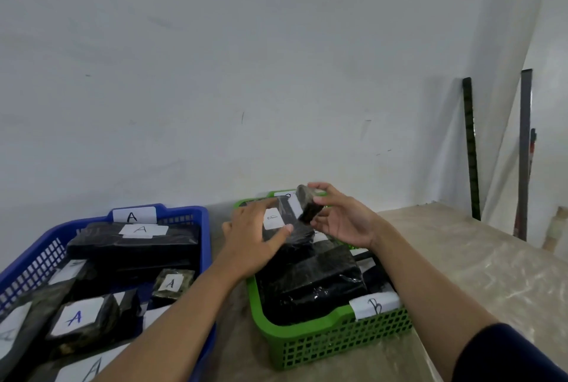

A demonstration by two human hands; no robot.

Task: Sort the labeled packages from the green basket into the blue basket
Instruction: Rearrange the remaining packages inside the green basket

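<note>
Both hands over the green basket (310, 341), far end. Right hand (344, 220) has fingers curled round a small black wrapped package (309, 208), lifted clear above the basket contents, tilted; label side not readable from here. Left hand (255, 240) palm-down on a larger black package (289, 228) with a white label (273, 218); thumb pinched along its near edge, fingers wrapped over the far side, package tipped up off the pile. The two packages touch or nearly touch, can't tell which. Green basket carries a white "B" tag (376, 304) on the near rim and more black plastic-wrapped packages (310, 283) stacked inside. Blue basket (190, 221) sits just beside it on the left, "A" tag (133, 215) on the far rim, filled with black packages bearing "A" labels (75, 317). Both baskets on a beige marbled table (461, 258) against a white wall (215, 74). Dark bars (471, 148) lean in the right corner.
</note>
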